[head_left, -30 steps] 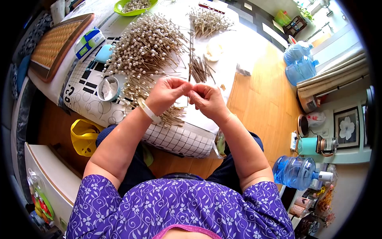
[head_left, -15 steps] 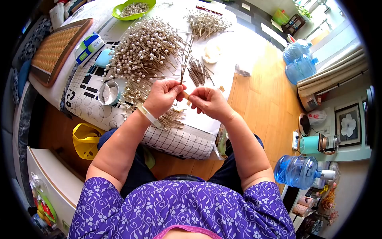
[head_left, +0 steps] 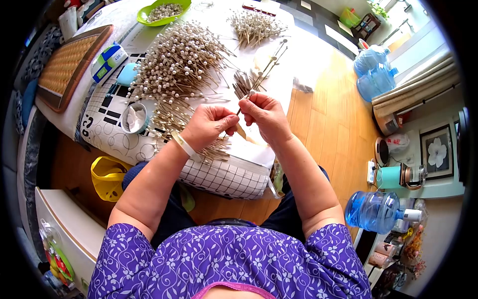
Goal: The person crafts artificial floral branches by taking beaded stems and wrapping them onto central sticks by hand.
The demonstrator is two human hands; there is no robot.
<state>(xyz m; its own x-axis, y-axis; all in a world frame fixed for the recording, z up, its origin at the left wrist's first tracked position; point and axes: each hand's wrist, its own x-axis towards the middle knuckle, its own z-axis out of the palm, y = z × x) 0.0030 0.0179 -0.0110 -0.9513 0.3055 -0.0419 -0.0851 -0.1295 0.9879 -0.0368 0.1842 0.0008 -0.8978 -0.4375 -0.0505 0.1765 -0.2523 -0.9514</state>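
Note:
My right hand (head_left: 265, 113) pinches a thin brown stem (head_left: 269, 65) with small pale buds along it, tilted up and to the right. Close beside it, my left hand (head_left: 209, 125) is closed at the fingertips on a narrow tan strip (head_left: 241, 131), which looks like tape. The lower end of the stem comes down between both hands. Behind them lies a bunch of short brown sticks (head_left: 242, 84). A large heap of white-beaded stems (head_left: 179, 60) spreads beyond my left hand, with more thin stems (head_left: 172, 117) under that wrist.
A smaller bunch of beaded stems (head_left: 254, 27) lies at the back of the white-covered table (head_left: 219, 177). Around the left side are a green bowl of beads (head_left: 144, 14), a small tub (head_left: 134, 118), a tissue pack (head_left: 109, 61) and a blue item (head_left: 128, 74). Water bottles (head_left: 373, 212) stand right.
The stem has passed from my left hand to my right and now leans to the right instead of standing nearly upright. The tan strip is now by my left fingertips.

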